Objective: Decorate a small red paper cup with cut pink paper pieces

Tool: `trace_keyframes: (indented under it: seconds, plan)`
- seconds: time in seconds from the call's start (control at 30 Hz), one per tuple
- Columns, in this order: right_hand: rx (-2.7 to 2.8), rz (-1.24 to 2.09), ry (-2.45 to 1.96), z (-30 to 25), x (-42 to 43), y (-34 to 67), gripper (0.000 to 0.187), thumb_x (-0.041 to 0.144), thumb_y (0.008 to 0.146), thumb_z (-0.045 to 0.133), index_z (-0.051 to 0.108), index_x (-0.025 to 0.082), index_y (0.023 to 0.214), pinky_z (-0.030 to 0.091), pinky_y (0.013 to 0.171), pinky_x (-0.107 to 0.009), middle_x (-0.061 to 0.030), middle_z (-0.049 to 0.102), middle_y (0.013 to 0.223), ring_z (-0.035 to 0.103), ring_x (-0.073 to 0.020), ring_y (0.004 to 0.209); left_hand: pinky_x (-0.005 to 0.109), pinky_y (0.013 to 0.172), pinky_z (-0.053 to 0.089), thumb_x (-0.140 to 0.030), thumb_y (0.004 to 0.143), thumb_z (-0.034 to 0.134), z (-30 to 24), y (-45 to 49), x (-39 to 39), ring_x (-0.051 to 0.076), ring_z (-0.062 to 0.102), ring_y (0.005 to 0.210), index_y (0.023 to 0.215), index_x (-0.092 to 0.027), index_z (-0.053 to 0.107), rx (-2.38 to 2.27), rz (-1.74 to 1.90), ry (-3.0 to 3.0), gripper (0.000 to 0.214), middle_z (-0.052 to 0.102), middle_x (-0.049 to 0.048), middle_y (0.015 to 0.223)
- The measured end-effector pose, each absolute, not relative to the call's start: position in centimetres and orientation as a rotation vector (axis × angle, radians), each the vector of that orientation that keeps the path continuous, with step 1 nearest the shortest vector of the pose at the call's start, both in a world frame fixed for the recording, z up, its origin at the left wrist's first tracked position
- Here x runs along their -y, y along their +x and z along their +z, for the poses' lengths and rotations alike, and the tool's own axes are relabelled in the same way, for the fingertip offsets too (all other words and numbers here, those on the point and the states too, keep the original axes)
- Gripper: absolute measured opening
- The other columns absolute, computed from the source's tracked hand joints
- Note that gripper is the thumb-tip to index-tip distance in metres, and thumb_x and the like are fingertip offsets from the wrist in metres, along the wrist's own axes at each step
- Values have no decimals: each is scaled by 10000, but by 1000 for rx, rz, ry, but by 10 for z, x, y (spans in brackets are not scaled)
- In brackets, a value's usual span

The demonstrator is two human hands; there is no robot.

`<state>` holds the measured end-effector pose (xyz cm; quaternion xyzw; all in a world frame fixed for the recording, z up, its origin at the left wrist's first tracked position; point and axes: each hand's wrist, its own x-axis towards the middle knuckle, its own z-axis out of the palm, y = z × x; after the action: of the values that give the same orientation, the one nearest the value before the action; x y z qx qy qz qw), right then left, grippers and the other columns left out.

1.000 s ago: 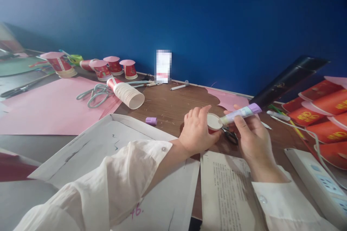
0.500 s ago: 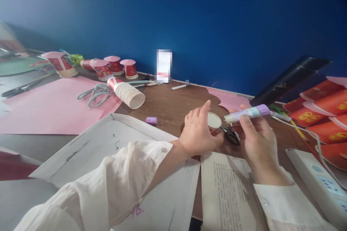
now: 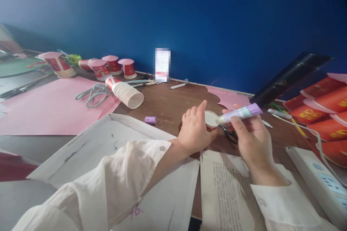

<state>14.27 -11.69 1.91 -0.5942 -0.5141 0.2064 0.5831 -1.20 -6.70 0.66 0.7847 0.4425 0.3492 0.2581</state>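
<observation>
My left hand (image 3: 194,128) is wrapped round a paper cup (image 3: 211,118), its pale round base facing up. Most of the cup's red side is hidden by the hand. In my right hand (image 3: 252,135) is an uncapped glue stick (image 3: 240,113) with a purple end. Its pale tip appears at the right rim of the cup's base; whether they touch is hard to tell. Black-handled scissors (image 3: 230,134) lie behind and between my hands. To the left, a purple cap (image 3: 150,120) rests on the brown table.
A stack of paper cups (image 3: 127,94) lies beside a coiled cable (image 3: 94,95) and pink paper (image 3: 54,110). Red cups with pink discs (image 3: 127,68) stand behind. Printed pages (image 3: 225,187), a power strip (image 3: 320,180), orange-red cups (image 3: 314,113) and a black cylinder (image 3: 291,77) are on the right.
The glue stick has moved left and slightly down, its tip now at the rim of the cup's base. My left thumb has drawn in towards the cup.
</observation>
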Motion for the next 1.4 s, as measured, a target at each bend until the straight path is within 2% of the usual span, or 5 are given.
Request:
trace_keyframes:
  seconds: [0.37, 0.6, 0.8, 1.2, 1.4]
  plan:
    - [1073, 462, -1414, 14, 112, 148, 461, 512, 875, 697, 660, 281, 1272, 597, 826, -415, -63, 754, 1166, 721, -244, 967, 518, 1136, 342, -269, 750, 618, 12, -13, 71, 336, 482, 1305, 1516, -154, 278, -1165, 949, 2111, 846, 553, 159, 1389]
    - [1093, 510, -1257, 6, 110, 150, 407, 468, 890, 698, 660, 284, 1251, 599, 847, -437, -67, 732, 1224, 721, -243, 986, 520, 1137, 338, -451, 735, 721, 16, -14, 71, 333, 465, 1309, 1549, -185, 228, -1154, 951, 2037, 988, 552, 129, 1371]
    - [1195, 471, -1286, 11, 111, 145, 414, 474, 893, 694, 654, 277, 1254, 589, 889, -433, -74, 734, 1219, 704, -259, 1077, 530, 1155, 310, -447, 785, 686, 11, -12, 70, 353, 426, 1362, 1563, -163, 218, -1198, 892, 2063, 950, 512, 159, 1435]
    - [1195, 338, -1487, 11, 110, 152, 431, 542, 879, 672, 670, 240, 1186, 603, 789, -409, -85, 758, 1125, 726, -246, 920, 517, 1170, 293, -376, 770, 711, 11, -11, 71, 342, 428, 1380, 1550, -180, 229, -1195, 917, 2057, 938, 535, 155, 1414]
    - [1060, 410, -1362, 2, 107, 159, 416, 516, 900, 660, 638, 288, 1247, 596, 824, -467, -72, 735, 1205, 727, -251, 945, 522, 1127, 347, -496, 669, 840, 10, -12, 70, 339, 459, 1316, 1553, -201, 191, -1190, 1000, 2012, 1137, 530, 155, 1339]
